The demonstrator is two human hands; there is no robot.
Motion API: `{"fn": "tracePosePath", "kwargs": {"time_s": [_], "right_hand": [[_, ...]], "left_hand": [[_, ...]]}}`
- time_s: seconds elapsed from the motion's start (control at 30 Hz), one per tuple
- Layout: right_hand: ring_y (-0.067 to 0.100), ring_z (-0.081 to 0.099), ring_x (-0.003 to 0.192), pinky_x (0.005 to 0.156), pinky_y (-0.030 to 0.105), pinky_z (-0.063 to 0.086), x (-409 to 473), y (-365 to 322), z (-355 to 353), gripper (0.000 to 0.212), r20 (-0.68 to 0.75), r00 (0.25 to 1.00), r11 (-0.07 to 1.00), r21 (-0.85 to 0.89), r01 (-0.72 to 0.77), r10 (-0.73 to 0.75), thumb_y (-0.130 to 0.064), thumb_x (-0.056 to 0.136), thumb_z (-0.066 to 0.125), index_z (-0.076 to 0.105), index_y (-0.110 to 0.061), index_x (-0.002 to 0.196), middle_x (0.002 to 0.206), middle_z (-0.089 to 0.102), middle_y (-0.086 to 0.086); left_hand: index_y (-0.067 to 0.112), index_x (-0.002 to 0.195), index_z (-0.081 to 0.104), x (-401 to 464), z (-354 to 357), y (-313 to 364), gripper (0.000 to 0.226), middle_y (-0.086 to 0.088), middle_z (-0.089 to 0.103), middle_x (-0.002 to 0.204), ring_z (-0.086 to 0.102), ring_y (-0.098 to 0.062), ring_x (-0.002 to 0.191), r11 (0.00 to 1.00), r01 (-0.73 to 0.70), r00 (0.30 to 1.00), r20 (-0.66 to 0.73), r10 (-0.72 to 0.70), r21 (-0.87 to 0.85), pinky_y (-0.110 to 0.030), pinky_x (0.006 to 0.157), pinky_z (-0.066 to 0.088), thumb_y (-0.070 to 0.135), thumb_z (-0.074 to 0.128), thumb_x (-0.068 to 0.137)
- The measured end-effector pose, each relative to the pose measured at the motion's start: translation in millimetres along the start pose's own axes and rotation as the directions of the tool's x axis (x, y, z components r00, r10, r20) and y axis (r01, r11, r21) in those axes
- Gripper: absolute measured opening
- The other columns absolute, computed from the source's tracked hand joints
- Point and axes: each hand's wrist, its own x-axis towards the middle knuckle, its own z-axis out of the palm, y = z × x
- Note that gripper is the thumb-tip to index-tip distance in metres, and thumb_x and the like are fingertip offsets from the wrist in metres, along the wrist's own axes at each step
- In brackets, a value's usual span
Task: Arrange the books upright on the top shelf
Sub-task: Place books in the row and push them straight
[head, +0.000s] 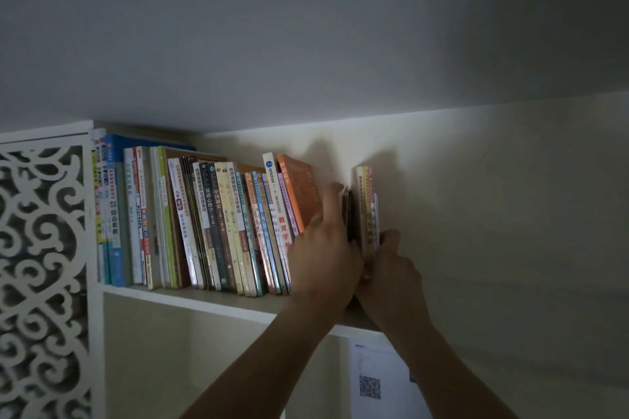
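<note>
A long row of books [204, 224] stands upright on the white top shelf [190, 299], leaning slightly left. At its right end is an orange book [299, 190]. My left hand [323, 248] presses with straight fingers against the orange book and a dark thin book [348, 214] beside it. My right hand [391, 269] grips the lower part of a small bunch of thin books [367, 204] that stands upright at the right end of the shelf. A gap separates this bunch from the row.
A white carved fretwork panel [44, 265] closes the shelf unit on the left. The ceiling is close above the book tops. A plain wall runs to the right. A paper with a QR code [371, 384] hangs under the shelf.
</note>
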Motion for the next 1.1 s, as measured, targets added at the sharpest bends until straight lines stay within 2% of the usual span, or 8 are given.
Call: {"fn": "tracePosePath", "kwargs": {"time_s": [0.2, 0.33, 0.5, 0.67, 0.77, 0.9, 1.03, 1.1], "right_hand": [[0.019, 0.050, 0.064, 0.063, 0.027, 0.040, -2.5, -0.8, 1.2, 0.031, -0.016, 0.998, 0.985, -0.157, 0.065, -0.069, -0.039, 0.100, 0.053, 0.026, -0.024, 0.102, 0.084, 0.053, -0.007], [0.018, 0.054, 0.069, 0.065, 0.026, 0.042, -2.0, -0.3, 5.2, 0.036, 0.003, 0.998, 0.986, -0.152, 0.063, -0.063, -0.039, 0.099, 0.058, 0.025, -0.025, 0.104, 0.096, 0.061, -0.003], [0.029, 0.068, 0.086, 0.072, 0.037, 0.058, -4.8, 0.3, 7.0, 0.036, 0.009, 0.996, 0.988, -0.130, 0.084, -0.084, -0.031, 0.099, 0.058, 0.032, -0.019, 0.120, 0.113, 0.063, 0.008], [0.021, 0.066, 0.082, 0.066, 0.026, 0.047, -6.0, -2.9, 6.2, 0.049, 0.203, 0.949, 0.936, -0.209, 0.283, -0.242, -0.045, 0.101, 0.051, 0.035, -0.018, 0.138, 0.113, 0.067, 0.003], [0.022, 0.067, 0.083, 0.071, 0.030, 0.050, -10.3, -7.0, 3.0, 0.046, 0.267, 0.921, 0.913, -0.221, 0.344, -0.282, -0.045, 0.103, 0.044, 0.039, -0.020, 0.141, 0.109, 0.069, 0.003], [0.019, 0.064, 0.073, 0.070, 0.031, 0.050, -9.2, -8.3, -3.4, 0.035, 0.228, 0.953, 0.955, -0.171, 0.243, -0.202, -0.036, 0.108, 0.034, 0.050, -0.018, 0.133, 0.091, 0.069, 0.002], [0.031, 0.062, 0.068, 0.065, 0.035, 0.046, -4.3, -2.7, -2.5, 0.028, 0.099, 0.989, 0.977, -0.172, 0.127, -0.111, -0.027, 0.108, 0.035, 0.053, -0.008, 0.118, 0.081, 0.066, 0.010], [0.034, 0.056, 0.066, 0.063, 0.033, 0.037, -4.1, -4.2, -5.2, 0.022, -0.006, 0.999, 0.988, -0.152, 0.039, -0.040, -0.022, 0.107, 0.037, 0.050, -0.004, 0.111, 0.080, 0.061, 0.011]], "left_hand": [[0.017, 0.127, 0.042, -14.4, 12.6, -8.7, 0.027, -0.002, 0.070, 0.101, 0.072, -0.022, 0.085, 0.966, 0.096, 0.969, 0.198, -0.145, 0.238, -0.031, 0.070, 0.055, 0.036, 0.040, 0.108], [0.014, 0.136, 0.039, -16.0, 2.8, -7.1, 0.035, -0.001, 0.069, 0.104, 0.071, -0.019, 0.084, 0.977, 0.083, 0.964, 0.232, -0.128, 0.196, -0.027, 0.074, 0.058, 0.035, 0.042, 0.108], [0.012, 0.125, 0.046, -52.8, -45.4, -28.9, 0.029, 0.008, 0.065, 0.068, 0.052, -0.004, 0.044, 0.997, 0.066, 0.996, -0.063, -0.068, -0.045, -0.007, 0.036, 0.037, 0.023, 0.056, 0.100], [0.040, 0.116, 0.031, -78.6, -84.1, -42.6, 0.024, 0.025, 0.057, 0.069, 0.063, 0.006, 0.061, 0.981, 0.021, 0.977, -0.205, -0.061, -0.192, -0.007, 0.042, 0.039, 0.029, 0.047, 0.101], [0.031, 0.122, 0.036, -88.7, -100.3, -44.5, 0.029, 0.030, 0.047, 0.064, 0.060, 0.007, 0.062, 0.987, -0.009, 0.958, -0.283, -0.036, -0.158, -0.003, 0.044, 0.038, 0.015, 0.053, 0.104], [0.013, 0.134, 0.039, -99.0, -119.9, -44.2, 0.043, 0.027, 0.050, 0.072, 0.058, -0.015, 0.088, 0.988, -0.007, 0.929, -0.366, -0.052, -0.157, 0.007, 0.050, 0.033, 0.015, 0.059, 0.096], [0.028, 0.145, 0.037, -104.3, -126.6, -41.4, 0.053, 0.044, 0.058, 0.071, 0.058, 0.023, 0.069, 0.964, 0.029, 0.956, -0.275, -0.104, -0.264, 0.007, 0.055, 0.036, 0.021, 0.062, 0.099], [0.040, 0.146, 0.030, -101.5, -122.5, -37.8, 0.050, 0.055, 0.056, 0.084, 0.059, 0.023, 0.071, 0.936, 0.078, 0.974, -0.174, -0.145, -0.342, 0.003, 0.057, 0.040, 0.031, 0.052, 0.102]]}}
